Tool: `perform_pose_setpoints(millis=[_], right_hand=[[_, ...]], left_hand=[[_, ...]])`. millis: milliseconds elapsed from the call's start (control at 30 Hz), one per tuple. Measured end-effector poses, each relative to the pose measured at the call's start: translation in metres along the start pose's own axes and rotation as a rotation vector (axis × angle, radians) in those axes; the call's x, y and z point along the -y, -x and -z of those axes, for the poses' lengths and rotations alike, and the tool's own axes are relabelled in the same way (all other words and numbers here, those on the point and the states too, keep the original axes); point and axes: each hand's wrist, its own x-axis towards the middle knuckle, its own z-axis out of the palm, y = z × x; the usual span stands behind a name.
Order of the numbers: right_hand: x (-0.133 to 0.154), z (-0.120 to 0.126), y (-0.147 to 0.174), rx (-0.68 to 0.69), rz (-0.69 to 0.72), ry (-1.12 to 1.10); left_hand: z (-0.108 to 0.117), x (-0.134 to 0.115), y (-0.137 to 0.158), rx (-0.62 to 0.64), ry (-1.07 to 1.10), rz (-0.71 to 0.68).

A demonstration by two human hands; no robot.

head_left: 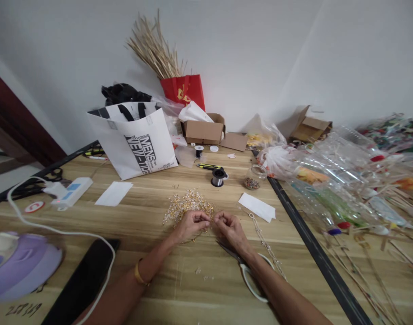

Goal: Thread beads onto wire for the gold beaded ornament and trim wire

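My left hand [194, 224] is closed in a pinch at the near edge of a heap of gold and clear beads [188, 203]. Close beside it, my right hand [229, 227] pinches too, the fingertips of both almost meeting. Whatever lies between the fingers is too small to make out. White-handled scissors [249, 275] lie partly hidden under my right forearm. To the right of that hand runs a beaded strand [259, 232]. A few tiny clear beads [198, 271] are scattered on the wooden table [152, 280] between my forearms.
Beyond the heap stand a spool of silver wire [218, 178] and a glass jar of beads [251, 178]. A white paper bag [135, 140] is at the back left, a power strip [72, 193] at the left. Plastic bottles [328, 158] crowd the right side, past a black strip [315, 248].
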Motion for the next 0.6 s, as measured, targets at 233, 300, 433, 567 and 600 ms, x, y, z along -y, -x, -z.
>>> perform_pose_setpoints(millis=[233,300,433,567,600], right_hand=[[0.004,0.0,0.002,-0.008,-0.021,-0.019],[0.004,0.0,0.003,0.0,-0.018,-0.012],[0.003,-0.001,0.002,0.009,0.013,0.062],[0.008,0.0,0.002,0.005,0.038,0.127],[0.009,0.001,0.002,0.009,0.044,0.141]], left_hand=[[0.002,-0.003,0.0,0.025,0.031,0.045],[0.001,-0.006,0.002,0.026,0.0,0.058],[0.0,-0.01,0.005,0.017,-0.11,0.035],[0.0,-0.009,0.005,0.031,-0.119,0.034],[0.0,-0.008,0.004,0.036,-0.113,0.034]])
